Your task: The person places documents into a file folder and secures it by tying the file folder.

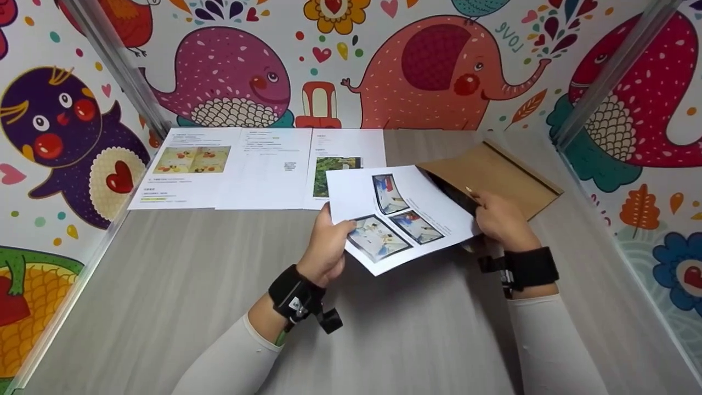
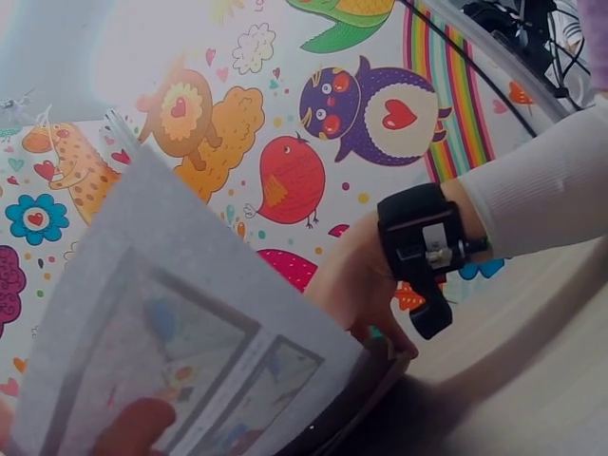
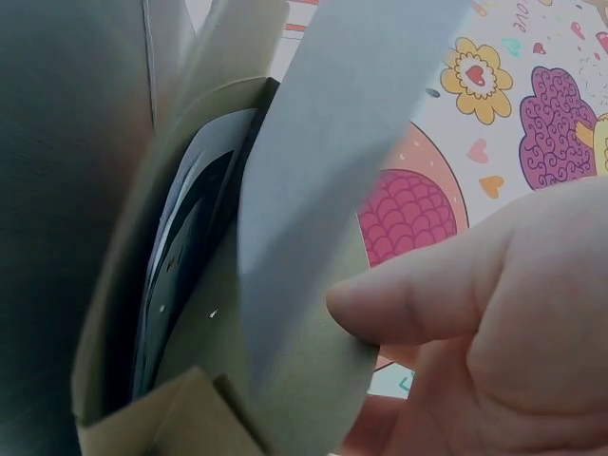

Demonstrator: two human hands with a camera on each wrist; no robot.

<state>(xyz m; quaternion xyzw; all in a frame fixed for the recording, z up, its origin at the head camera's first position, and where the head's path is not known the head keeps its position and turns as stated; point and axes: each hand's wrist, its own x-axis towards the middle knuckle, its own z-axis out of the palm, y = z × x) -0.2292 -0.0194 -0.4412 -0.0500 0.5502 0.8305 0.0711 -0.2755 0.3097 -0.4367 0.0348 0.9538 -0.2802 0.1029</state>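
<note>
A white printed sheet [image 1: 351, 192] with several photos is held over the table by my left hand [image 1: 322, 247], the thumb on its printed face and the other fingers beneath. My right hand [image 1: 507, 222] grips the open edge of a brown paper envelope [image 1: 502, 173], right beside the sheet's right end. In the right wrist view, the thumb [image 3: 408, 304] presses on the envelope's brown wall, with fingers behind it. More papers [image 3: 195, 209] show inside the envelope's mouth. The sheet's right end overlaps the mouth in the head view.
Several printed pages lie side by side at the table's back left: a left page [image 1: 181, 189], a middle page [image 1: 258, 186] and a right page [image 1: 348, 144], partly covered by the held sheet. Cartoon-printed walls [image 1: 329, 60] with metal posts [image 1: 118, 66] enclose the grey table [image 1: 164, 285].
</note>
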